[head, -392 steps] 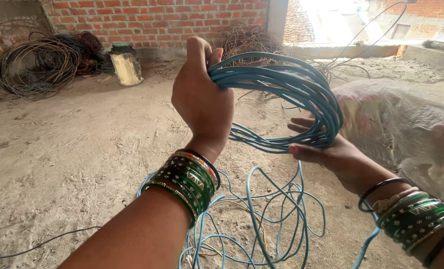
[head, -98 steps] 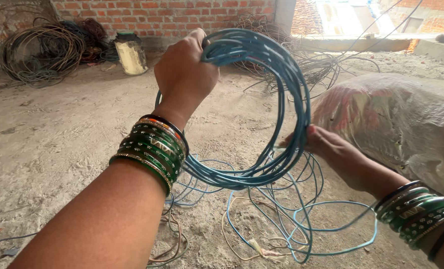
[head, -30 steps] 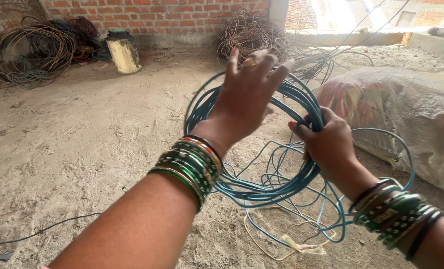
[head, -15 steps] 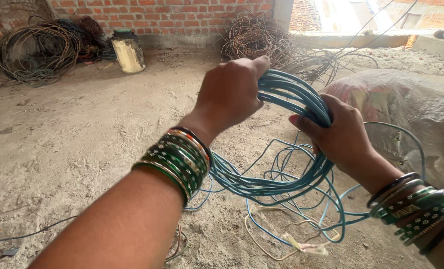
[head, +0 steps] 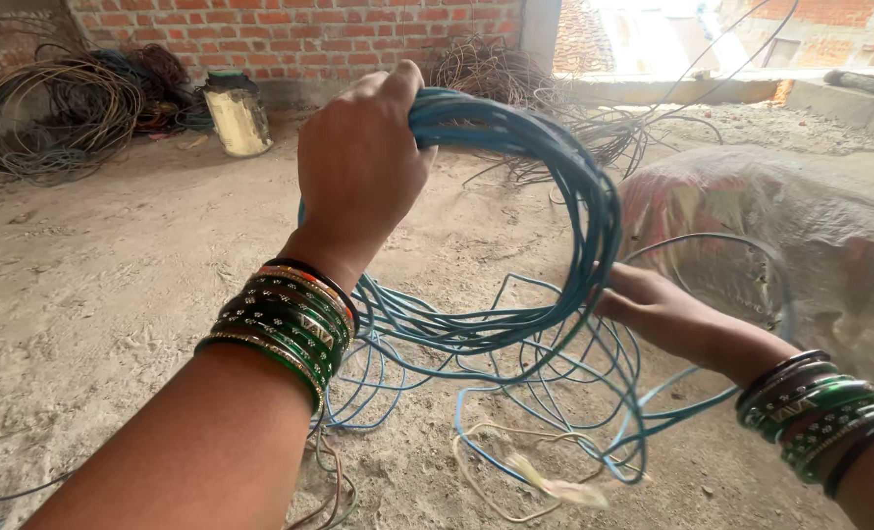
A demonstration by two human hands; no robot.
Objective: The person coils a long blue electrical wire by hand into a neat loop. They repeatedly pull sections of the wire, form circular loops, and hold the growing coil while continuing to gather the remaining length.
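Note:
My left hand (head: 361,169) grips the top of a coil of blue wire (head: 545,157), held upright in front of me. My right hand (head: 653,309) sits low at the coil's right side, fingers around its strands. Loose loops of the same blue wire (head: 555,393) trail from the coil down onto the dusty floor below both hands. A pale yellowish wire (head: 515,471) lies tangled among them. Both wrists carry stacks of green bangles.
A large whitish sack (head: 800,245) lies on the right. Coiled wire bundles (head: 44,113) and a dirty canister (head: 226,113) stand by the brick wall at the back left. A tangle of bare wire (head: 515,74) sits at the back centre near a bright opening.
My left hand has lifted the coil's top higher. My right hand has slid from the coil's upper right down to its lower right side, and another loop has swung up.

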